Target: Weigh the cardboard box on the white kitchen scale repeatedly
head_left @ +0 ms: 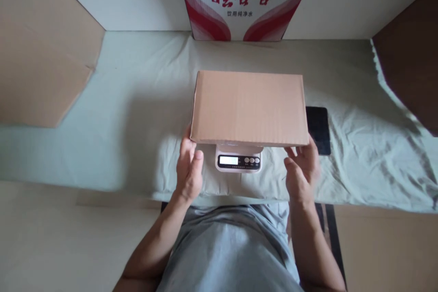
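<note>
A closed brown cardboard box [249, 107] sits over a small white kitchen scale [221, 169], covering most of it. Only the scale's front shows, with a lit display and several round buttons; the digits are too faint to read. My left hand [190, 164] is at the box's near left corner, fingers against its side and partly hidden, thumb off the cardboard. At the near right corner, my right hand [303, 169] has its fingers curled under the edge and its thumb toward me. Whether the box's weight rests on the scale or on my hands is hard to tell.
A black phone [319, 130] lies right of the box on the pale green cloth [153, 100]. Behind stands a white and red carton [239, 0] with Chinese lettering. Large cardboard pieces rise at the left [44, 45] and right [410, 54].
</note>
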`<state>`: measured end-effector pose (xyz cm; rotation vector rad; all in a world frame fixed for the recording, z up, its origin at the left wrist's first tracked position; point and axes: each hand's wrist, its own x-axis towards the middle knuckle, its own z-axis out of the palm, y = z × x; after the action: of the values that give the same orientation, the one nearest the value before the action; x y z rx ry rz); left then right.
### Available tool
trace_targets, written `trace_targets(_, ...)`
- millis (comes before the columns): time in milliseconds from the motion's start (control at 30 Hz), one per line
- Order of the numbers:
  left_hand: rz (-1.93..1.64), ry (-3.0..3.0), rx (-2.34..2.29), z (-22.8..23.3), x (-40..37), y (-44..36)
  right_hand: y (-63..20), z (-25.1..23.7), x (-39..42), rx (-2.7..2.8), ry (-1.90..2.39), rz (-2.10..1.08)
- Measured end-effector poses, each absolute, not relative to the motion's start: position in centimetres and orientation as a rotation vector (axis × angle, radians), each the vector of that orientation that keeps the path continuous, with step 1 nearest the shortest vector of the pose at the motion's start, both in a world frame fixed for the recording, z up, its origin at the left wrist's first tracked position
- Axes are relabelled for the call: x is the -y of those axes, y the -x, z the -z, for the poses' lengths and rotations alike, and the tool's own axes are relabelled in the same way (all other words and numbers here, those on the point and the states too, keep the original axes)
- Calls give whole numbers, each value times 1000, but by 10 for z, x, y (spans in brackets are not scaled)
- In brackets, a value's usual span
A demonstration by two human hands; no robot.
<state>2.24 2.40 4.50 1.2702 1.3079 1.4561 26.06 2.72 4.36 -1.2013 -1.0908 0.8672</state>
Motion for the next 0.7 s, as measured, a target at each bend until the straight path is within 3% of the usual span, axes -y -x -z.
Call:
trace_targets(300, -1616, -1493, -1083, -57, -112, -26, -264, -58, -108, 1237, 1081, -699)
trace_targets(700, -1523, -1415, -1338, -7, -153, -22, -257, -20, -147, 1283, 1202, -810)
